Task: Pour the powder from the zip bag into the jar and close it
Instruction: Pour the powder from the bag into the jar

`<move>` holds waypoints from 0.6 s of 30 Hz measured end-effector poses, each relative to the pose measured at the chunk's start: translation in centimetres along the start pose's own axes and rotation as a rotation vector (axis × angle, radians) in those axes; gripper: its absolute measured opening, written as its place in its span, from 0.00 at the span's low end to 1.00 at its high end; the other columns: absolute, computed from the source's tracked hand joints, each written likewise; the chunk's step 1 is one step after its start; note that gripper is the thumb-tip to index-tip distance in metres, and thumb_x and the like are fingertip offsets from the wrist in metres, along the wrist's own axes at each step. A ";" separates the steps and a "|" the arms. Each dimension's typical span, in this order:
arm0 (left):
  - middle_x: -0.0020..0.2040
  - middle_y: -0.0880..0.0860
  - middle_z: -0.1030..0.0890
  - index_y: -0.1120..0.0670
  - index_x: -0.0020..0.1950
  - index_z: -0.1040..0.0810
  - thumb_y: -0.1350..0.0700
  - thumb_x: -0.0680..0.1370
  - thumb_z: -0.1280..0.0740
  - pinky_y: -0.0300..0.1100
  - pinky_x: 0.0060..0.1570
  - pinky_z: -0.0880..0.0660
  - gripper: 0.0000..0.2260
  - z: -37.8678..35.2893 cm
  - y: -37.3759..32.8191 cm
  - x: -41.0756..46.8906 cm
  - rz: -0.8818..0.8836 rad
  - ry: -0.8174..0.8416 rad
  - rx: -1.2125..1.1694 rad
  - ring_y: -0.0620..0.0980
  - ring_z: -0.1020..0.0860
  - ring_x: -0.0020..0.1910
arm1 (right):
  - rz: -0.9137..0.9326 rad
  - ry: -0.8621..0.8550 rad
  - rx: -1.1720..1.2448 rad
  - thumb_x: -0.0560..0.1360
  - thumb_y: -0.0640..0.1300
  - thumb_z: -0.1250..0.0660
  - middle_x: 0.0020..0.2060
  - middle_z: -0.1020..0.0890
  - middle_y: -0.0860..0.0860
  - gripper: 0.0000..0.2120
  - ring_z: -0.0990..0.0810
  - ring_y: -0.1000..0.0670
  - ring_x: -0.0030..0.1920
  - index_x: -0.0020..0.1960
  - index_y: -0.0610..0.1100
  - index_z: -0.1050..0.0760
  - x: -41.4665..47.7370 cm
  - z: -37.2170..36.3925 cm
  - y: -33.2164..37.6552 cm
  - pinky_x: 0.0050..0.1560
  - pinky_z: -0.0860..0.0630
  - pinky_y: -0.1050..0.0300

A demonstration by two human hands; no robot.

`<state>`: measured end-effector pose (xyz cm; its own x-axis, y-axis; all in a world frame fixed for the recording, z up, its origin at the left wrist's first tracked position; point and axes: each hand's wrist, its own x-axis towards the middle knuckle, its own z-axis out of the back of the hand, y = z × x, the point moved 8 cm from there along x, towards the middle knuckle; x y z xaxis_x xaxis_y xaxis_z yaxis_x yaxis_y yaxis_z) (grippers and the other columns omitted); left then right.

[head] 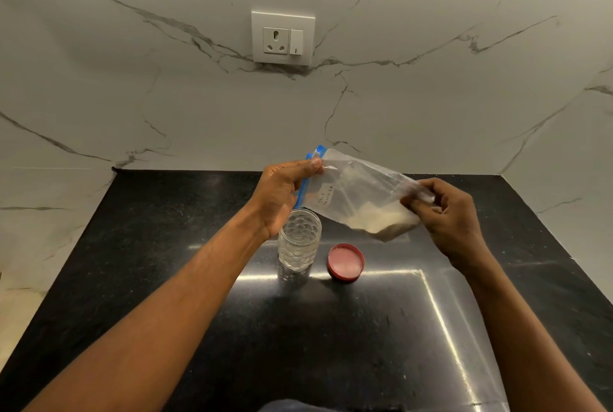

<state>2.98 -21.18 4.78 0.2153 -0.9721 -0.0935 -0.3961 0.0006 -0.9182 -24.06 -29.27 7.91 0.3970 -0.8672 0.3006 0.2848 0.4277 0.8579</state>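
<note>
Zip bag (pixel 356 194): thin clear plastic film, soft and crinkled, blue zip strip at one end, small handwritten label on its face. Held in the air above the tabletop (pixel 166 246), lying roughly sideways, zip end toward the left and just above the jar. Likely very light and floppy; best held at the stiff zip strip and at a bottom corner.

Powder (pixel 381 221): pale beige, fine, a small amount slumped along the bag's lower edge. Likely to cling in the folds.

Left hand (pixel 282 194): thumb and fingers pressed together, pinching the zip end.

Right hand (pixel 446 217): fingertips pinching the opposite end.

Jar (pixel 299 239): clear, cylindrical, faceted honeycomb surface, upright, open-mouthed, appears empty. Rigid; whether glass or plastic cannot be told. Narrow mouth, so spillage is a risk.

Lid (pixel 345 261): round, red, lying inside-up just beside the jar.

Tabletop: black speckled stone, polished and reflective.
</note>
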 end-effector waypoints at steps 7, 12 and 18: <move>0.56 0.58 0.10 0.61 0.56 0.12 0.54 0.84 0.30 0.44 0.49 0.14 0.12 1.4 -0.4 -0.7 -0.045 -0.019 0.091 0.55 0.11 0.54 | 0.055 -0.155 0.161 0.80 0.48 0.29 0.38 0.16 0.56 0.04 0.20 0.56 0.39 0.47 0.54 0.18 0.7 0.9 0.7 0.38 0.22 0.65; 0.51 0.52 0.09 0.59 0.54 0.12 0.55 0.84 0.31 0.39 0.45 0.15 0.09 2.5 -0.7 -1.2 -0.099 -0.030 0.228 0.51 0.10 0.51 | 0.133 -0.151 0.043 0.82 0.51 0.32 0.37 0.18 0.62 0.06 0.22 0.61 0.36 0.47 0.58 0.20 1.0 0.1 1.7 0.35 0.26 0.70; 0.50 0.51 0.09 0.58 0.54 0.13 0.56 0.84 0.31 0.38 0.43 0.15 0.08 3.8 0.0 -1.5 -0.114 -0.059 0.290 0.49 0.10 0.51 | 0.245 -0.149 -0.121 0.84 0.50 0.33 0.38 0.18 0.64 0.04 0.22 0.62 0.36 0.52 0.54 0.20 1.3 -0.5 3.4 0.36 0.29 0.72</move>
<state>6.06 -18.82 3.48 0.2986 -0.9544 0.0020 -0.0967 -0.0323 -0.9948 -22.08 -28.81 11.04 0.3368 -0.7588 0.5575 0.3018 0.6478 0.6995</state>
